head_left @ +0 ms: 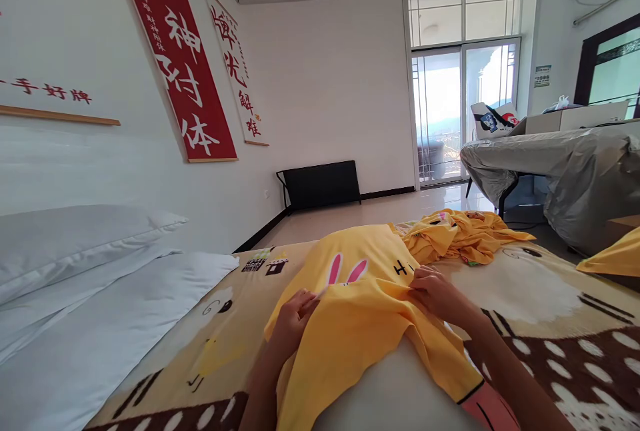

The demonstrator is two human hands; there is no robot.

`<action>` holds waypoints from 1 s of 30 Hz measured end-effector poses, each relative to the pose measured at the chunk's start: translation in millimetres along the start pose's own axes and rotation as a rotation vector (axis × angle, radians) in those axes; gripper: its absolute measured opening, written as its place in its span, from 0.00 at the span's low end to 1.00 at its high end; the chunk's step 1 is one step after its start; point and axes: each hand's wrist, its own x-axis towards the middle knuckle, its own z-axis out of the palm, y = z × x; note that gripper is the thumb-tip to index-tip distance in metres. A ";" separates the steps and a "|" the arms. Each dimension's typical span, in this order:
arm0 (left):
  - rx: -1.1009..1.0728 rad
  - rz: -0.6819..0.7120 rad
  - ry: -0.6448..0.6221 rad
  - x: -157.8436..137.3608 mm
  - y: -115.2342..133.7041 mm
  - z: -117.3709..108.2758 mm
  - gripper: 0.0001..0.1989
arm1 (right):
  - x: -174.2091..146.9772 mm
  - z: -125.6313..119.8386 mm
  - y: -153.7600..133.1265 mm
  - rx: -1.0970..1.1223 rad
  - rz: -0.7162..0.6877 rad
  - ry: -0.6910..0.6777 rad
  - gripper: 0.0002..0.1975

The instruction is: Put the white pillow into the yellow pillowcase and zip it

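Observation:
A yellow pillowcase (350, 338) printed with pink rabbit ears and black lettering lies spread in front of me on the bed, its near part bunched up. My left hand (296, 319) pinches its fabric on the left side, just below the ears. On the right, under the lettering, my right hand (434, 290) grips another fold. The cloth between both hands is lifted and hangs towards me. Beneath its near edge shows a smooth pale surface (385, 394), perhaps a pillow; most of it is covered. A pink printed corner sticks out at lower right.
White pillows (100, 324) are stacked at left on a patterned blanket (530, 291). Crumpled yellow cloths (455, 234) lie beyond my right hand. A plastic-covered table (550, 158) with boxes stands at right. A folded black frame (323, 184) leans against the far wall.

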 end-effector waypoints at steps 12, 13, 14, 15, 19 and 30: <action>0.022 -0.022 0.407 -7.5 23.6 11.5 0.15 | 6.0 15.5 -18.6 0.278 0.183 0.308 0.16; 0.037 -0.020 0.451 -7.4 22.2 11.6 0.15 | 6.3 16.8 -19.8 0.288 0.179 0.308 0.16; 0.051 -0.019 0.476 -6.2 19.6 12.1 0.15 | 6.8 19.2 -19.5 0.292 0.174 0.307 0.16; 0.065 -0.024 0.465 -4.0 16.2 13.4 0.16 | 7.4 22.7 -17.7 0.284 0.182 0.298 0.16; 0.089 -0.069 0.203 8.1 0.9 26.6 0.16 | 11.1 44.6 -3.2 0.205 0.312 0.220 0.15; 0.276 -0.143 0.176 -9.9 9.8 18.6 0.14 | 8.8 37.4 -8.1 0.086 0.362 0.106 0.25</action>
